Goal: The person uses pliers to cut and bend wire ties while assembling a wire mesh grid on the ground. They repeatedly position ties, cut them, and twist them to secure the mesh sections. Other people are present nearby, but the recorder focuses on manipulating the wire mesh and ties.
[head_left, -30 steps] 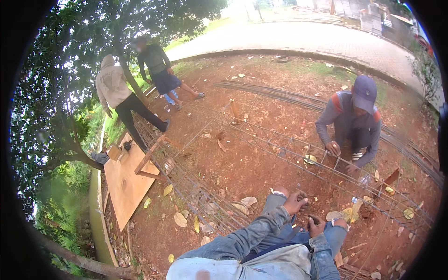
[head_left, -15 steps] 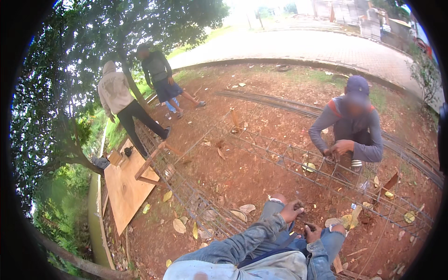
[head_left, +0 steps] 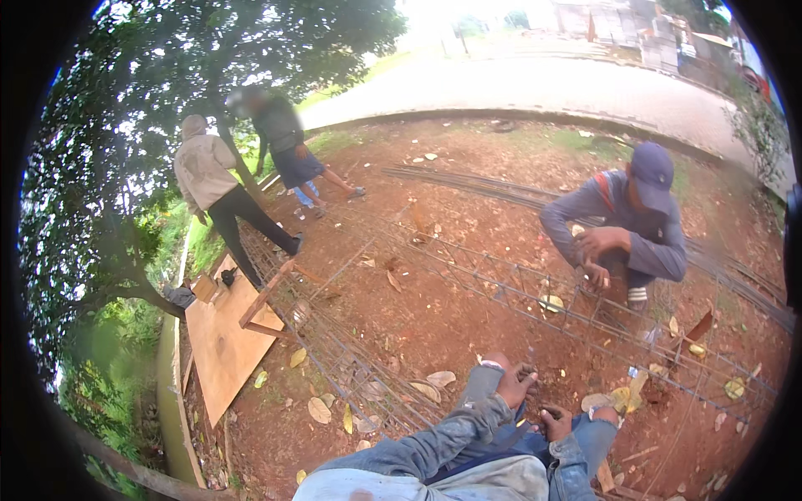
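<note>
My left hand (head_left: 516,386) is above my bent knee, its fingers curled with the tips drawn together. Whatever it may hold is too small to make out. Close by, my right hand (head_left: 556,423) rests at my other knee, fingers bent inward and thumb up; its grip is partly hidden. Bare red soil lies just past both hands. Beyond them a long steel rebar cage (head_left: 501,288) runs across the ground. On its far side a squatting co-worker (head_left: 622,221) in a cap and grey long sleeves has both hands near the bars.
Another rebar cage (head_left: 351,367) lies to my left, beside a plywood sheet (head_left: 225,342) and a wooden frame (head_left: 266,296). Two people (head_left: 209,171) stand near the tree. Long loose bars (head_left: 468,179) lie behind the squatting co-worker. Dry leaves (head_left: 319,409) are scattered about.
My left hand has shifted slightly down and its fingers have turned. The squatting co-worker has lowered their head and raised one hand off the other. A standing person has turned their head.
</note>
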`<state>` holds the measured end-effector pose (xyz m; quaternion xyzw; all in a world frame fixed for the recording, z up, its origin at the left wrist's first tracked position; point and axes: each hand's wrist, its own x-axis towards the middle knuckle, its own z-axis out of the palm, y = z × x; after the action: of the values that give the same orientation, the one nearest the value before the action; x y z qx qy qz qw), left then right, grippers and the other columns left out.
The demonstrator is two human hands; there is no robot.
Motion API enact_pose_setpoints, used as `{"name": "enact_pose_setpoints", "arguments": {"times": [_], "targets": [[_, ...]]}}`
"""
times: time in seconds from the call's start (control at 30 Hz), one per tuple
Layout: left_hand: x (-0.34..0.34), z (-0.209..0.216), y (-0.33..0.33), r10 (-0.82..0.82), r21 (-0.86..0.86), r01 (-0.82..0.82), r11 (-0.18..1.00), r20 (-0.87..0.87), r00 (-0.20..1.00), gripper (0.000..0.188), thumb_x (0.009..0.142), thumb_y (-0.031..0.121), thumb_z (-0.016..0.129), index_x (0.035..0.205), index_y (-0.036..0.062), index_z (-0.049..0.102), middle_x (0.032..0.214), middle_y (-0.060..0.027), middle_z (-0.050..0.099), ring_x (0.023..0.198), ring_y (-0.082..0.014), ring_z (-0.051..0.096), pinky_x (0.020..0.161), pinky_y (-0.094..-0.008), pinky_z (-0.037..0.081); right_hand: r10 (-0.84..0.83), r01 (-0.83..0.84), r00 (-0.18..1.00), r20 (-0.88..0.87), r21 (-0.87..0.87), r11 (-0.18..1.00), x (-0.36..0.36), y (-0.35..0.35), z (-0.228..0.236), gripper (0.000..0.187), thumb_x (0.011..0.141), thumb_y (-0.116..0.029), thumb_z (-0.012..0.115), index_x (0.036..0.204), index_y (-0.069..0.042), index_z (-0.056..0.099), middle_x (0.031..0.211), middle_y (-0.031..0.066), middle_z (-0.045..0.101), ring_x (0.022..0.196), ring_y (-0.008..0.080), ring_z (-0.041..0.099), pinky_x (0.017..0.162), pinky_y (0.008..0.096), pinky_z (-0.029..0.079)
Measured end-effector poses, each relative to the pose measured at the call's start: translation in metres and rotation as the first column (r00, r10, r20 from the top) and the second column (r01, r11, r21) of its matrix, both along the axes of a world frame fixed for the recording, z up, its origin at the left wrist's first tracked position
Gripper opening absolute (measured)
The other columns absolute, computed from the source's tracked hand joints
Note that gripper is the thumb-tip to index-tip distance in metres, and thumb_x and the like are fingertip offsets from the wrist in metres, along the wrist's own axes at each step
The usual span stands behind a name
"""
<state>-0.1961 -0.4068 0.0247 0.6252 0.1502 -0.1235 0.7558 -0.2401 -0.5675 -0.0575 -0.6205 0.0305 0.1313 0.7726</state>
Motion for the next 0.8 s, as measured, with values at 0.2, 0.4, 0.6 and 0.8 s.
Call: {"name": "enact_pose_setpoints", "arguments": {"times": [0.2,0.4,0.6,0.8], "targets": [[-0.003,-0.023,-0.007,-0.029,-0.016,0.029,0.999,0.009,1.000,0.016,0.084,0.019,0.053,0.093,0.0069,0.049,0.077,-0.0023,0.058,0.066,-0.0109,0.056,0.052,-0.0239,0.046,0.024,-0.021,0.995,-0.093,0.038,0.999,-0.013,-0.016,-0.008,0.018,0.072,-0.010,0.061,0.083,0.004,0.059,0.062,0.0077,0.056,0.044,0.0116,0.049,0.038,0.0238,0.040],[-0.002,-0.037,-0.019,-0.040,-0.073,0.039,0.997,-0.007,0.999,0.016,0.084,0.017,0.052,0.095,0.0060,0.050,0.080,-0.0027,0.057,0.066,-0.0108,0.054,0.053,-0.0243,0.045,-0.039,0.036,0.999,0.037,0.068,0.997,-0.010,-0.020,-0.028,0.017,0.076,-0.009,0.058,0.087,0.004,0.058,0.055,0.0054,0.053,0.037,0.0106,0.044,0.033,0.0224,0.035],[-0.004,-0.001,-0.020,0.018,0.034,-0.017,0.999,-0.011,1.000,0.020,0.082,0.013,0.054,0.098,0.0014,0.051,0.082,-0.0054,0.059,0.069,-0.0144,0.057,0.058,-0.0271,0.049,0.016,-0.020,0.998,-0.066,-0.065,0.998,0.003,-0.020,-0.010,0.022,0.077,-0.013,0.058,0.089,0.005,0.057,0.057,0.0048,0.052,0.042,0.0110,0.046,0.037,0.0233,0.036],[-0.002,-0.012,-0.004,0.040,-0.063,-0.044,0.997,-0.058,0.998,0.018,0.085,0.015,0.049,0.097,0.0011,0.048,0.083,-0.0117,0.059,0.068,-0.0154,0.059,0.055,-0.0269,0.048,0.082,-0.100,0.984,-0.157,-0.113,0.989,-0.001,-0.014,0.000,0.020,0.075,-0.015,0.060,0.088,0.001,0.061,0.065,0.0029,0.057,0.053,0.0092,0.051,0.048,0.0225,0.041]]}}
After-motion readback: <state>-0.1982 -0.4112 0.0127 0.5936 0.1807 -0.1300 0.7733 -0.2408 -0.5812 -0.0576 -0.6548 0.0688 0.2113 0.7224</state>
